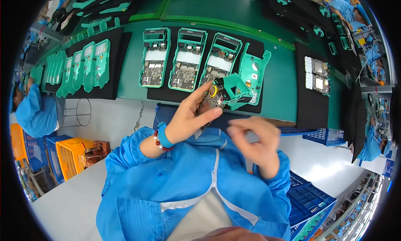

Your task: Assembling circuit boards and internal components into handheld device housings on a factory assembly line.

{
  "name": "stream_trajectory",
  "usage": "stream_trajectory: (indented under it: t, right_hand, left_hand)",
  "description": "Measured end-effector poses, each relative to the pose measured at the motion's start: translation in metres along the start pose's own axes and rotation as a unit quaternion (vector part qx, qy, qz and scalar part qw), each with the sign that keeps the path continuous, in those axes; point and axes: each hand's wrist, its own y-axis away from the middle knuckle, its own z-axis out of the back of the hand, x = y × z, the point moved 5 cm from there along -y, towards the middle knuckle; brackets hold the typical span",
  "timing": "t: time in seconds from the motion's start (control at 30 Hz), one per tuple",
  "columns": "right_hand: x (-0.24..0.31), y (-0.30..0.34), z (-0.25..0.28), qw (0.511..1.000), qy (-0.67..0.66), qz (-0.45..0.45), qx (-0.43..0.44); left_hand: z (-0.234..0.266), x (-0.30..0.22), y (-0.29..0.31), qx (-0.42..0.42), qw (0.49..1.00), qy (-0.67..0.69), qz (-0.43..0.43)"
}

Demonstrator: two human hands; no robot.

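Note:
My left hand grips a circuit board with a round yellow part on it, thumb on one side and fingers on the other. A green plastic frame sticks out from the board's far right end. Just to the right and nearer my body is my right hand, apart from the board, its bent fingers smeared by motion. Beyond them on a black mat lie three green housings fitted with circuit boards and dark top pieces. Beside these rests a green housing without such a board, partly covered by the held frame.
Several green shells lie on a black mat at the left of the green table. Two circuit boards rest on a mat at the right. Orange crate and blue crates stand low. A co-worker's blue sleeve shows at left.

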Motion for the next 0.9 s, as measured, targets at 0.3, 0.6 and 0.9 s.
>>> stream_trajectory:
  t: [0.3,0.6,0.9]
  right_hand:
    - [0.023,-0.025,0.016,0.96,0.229,0.154,0.041]
    - [0.02,-0.004,0.014,0.951,0.235,0.18,0.086]
    - [-0.005,0.008,0.024,0.989,0.14,0.028,0.025]
  left_hand:
    - [-0.009,-0.002,0.012,0.073,0.993,0.06,0.067]
    - [-0.01,-0.026,0.021,0.071,0.985,-0.155,0.009]
    - [-0.021,-0.041,0.028,0.0,0.788,-0.538,-0.3]
